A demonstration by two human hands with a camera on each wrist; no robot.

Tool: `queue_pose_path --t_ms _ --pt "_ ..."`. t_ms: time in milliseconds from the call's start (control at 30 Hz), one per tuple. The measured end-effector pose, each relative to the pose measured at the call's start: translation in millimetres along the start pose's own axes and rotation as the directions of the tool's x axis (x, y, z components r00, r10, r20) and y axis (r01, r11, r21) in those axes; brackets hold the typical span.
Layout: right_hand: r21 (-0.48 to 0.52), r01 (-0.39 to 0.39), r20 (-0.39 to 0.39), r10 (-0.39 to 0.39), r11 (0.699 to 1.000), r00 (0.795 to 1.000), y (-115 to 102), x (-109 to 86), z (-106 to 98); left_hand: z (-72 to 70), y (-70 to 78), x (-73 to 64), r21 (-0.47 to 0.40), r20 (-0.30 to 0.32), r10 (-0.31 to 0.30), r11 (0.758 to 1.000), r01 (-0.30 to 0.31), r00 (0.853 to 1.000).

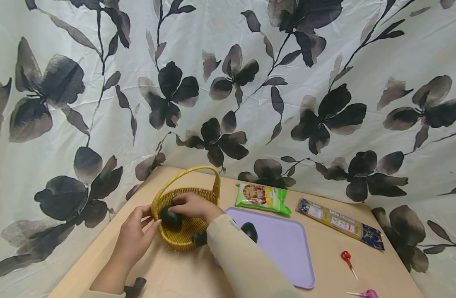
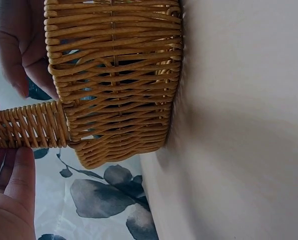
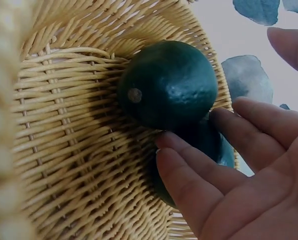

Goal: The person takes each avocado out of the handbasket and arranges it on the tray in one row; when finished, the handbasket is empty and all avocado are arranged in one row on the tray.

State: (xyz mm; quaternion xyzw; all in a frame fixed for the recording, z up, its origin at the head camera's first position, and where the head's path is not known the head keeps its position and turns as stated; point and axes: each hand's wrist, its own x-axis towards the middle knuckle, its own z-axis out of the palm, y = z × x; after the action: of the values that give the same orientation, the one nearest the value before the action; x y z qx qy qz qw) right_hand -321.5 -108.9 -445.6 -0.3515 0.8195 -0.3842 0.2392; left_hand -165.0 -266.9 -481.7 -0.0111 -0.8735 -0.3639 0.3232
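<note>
A yellow woven basket (image 1: 189, 227) with a tall arched handle stands on the table. My left hand (image 1: 135, 231) pinches the handle near its left foot, thumb on one side and fingers on the other, as the left wrist view shows close up on the handle (image 2: 31, 126). Inside the basket lie two dark green avocados, an upper avocado (image 3: 169, 85) against the wicker wall and a lower avocado (image 3: 221, 150) partly hidden behind my fingers. My right hand (image 3: 254, 160) reaches in with fingers extended, fingertips right at the lower one. Another avocado (image 1: 249, 231) rests on the lilac tray (image 1: 283, 248).
Behind the tray lies a green-and-white food packet (image 1: 263, 198). A long yellow-and-blue packet (image 1: 339, 223) is to its right. Nearer the front right are a red lollipop (image 1: 346, 258) and a pink lollipop (image 1: 369, 293). A floral curtain (image 1: 228, 103) hangs along the table's back edge.
</note>
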Motion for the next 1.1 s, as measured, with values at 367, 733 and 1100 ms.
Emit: queue_pose_path --t_ms 367,733,1100 --pt "0.027 -0.044 0.074 0.042 0.999 0.996 -0.8 3.4 -0.3 3.7 0.3 0.2 -0.010 0.003 0.013 1.000 -0.013 1.000" --pt "0.129 -0.061 0.121 0.046 0.990 0.992 1.8 7.7 5.6 3.0 -1.3 0.6 -0.011 0.003 0.018 1.000 -0.018 1.000" --pt "-0.118 -0.069 0.121 0.083 0.991 0.989 3.1 9.5 10.3 1.1 -2.4 -0.5 -0.004 -0.001 -0.002 1.000 0.002 1.000"
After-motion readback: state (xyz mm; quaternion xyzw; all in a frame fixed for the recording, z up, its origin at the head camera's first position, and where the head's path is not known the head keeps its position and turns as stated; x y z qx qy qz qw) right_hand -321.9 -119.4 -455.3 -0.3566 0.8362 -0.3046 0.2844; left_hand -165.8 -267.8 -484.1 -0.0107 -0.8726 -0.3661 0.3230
